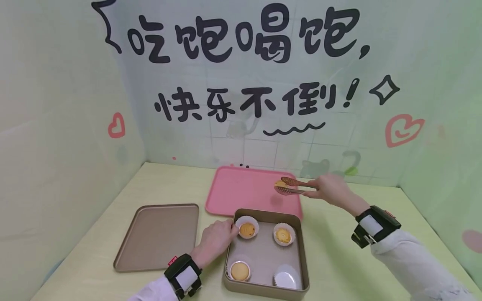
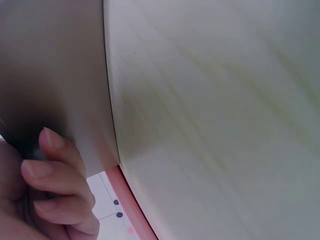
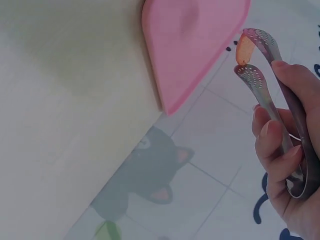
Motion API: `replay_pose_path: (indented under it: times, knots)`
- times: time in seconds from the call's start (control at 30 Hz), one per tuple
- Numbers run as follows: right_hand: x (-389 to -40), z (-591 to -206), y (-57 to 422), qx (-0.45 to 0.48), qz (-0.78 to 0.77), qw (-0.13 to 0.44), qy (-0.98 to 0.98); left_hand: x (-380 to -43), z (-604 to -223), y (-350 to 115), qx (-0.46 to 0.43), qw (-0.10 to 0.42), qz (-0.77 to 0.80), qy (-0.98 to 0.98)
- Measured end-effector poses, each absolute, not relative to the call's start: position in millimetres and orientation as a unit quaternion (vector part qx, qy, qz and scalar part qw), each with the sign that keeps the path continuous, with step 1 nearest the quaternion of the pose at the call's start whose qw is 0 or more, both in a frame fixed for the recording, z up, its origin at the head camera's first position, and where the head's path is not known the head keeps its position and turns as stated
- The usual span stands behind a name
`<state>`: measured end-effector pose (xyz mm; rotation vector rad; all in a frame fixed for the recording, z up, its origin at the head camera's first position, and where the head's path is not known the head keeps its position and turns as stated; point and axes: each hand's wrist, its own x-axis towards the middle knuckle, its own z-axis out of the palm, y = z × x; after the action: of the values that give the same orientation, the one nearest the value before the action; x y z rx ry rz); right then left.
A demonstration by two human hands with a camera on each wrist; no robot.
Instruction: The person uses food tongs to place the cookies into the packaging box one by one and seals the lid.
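Observation:
My right hand (image 1: 331,190) grips metal tongs (image 3: 280,95) with perforated tips, which pinch a round golden cookie (image 3: 244,49) above the right end of the pink tray (image 1: 241,188). In front of that tray stands a deep square baking pan (image 1: 263,251). My left hand (image 1: 216,240) holds the pan's left wall near its far corner, the fingers (image 2: 60,177) curled in the left wrist view. Inside the pan, white paper cups sit by the corners. Cookies lie in the far left cup (image 1: 247,227), far right cup (image 1: 284,234) and near left cup (image 1: 239,271); the near right cup (image 1: 287,277) shows a bare white bottom.
A flat brown baking tray (image 1: 160,236) lies on the light wooden table (image 1: 339,259), left of my left hand. Behind the table hangs a pale printed backdrop (image 1: 241,142), and similar sheets close off both sides.

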<state>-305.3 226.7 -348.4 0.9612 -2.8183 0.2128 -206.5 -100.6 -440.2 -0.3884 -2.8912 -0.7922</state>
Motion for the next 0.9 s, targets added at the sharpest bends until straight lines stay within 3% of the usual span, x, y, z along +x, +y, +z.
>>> replay_pose_path:
  times: [0.23,0.37,0.9]
  knots:
    - [-254.7,-336.5,231.7,0.434,0.056,0.176,-0.882,-208.4,-440.5,-100.5,-0.126,0.052,-0.268,-0.954]
    - [-233.4,-337.3,235.6,0.495,0.06,0.203,-0.843,-208.5,-439.5,-100.9,-0.124,0.055,-0.271,-0.953]
    - [-187.3,-342.6,232.5,0.587,0.017,0.123,-0.8,-208.4,-442.3,-99.3,-0.129,0.054,-0.273,-0.952]
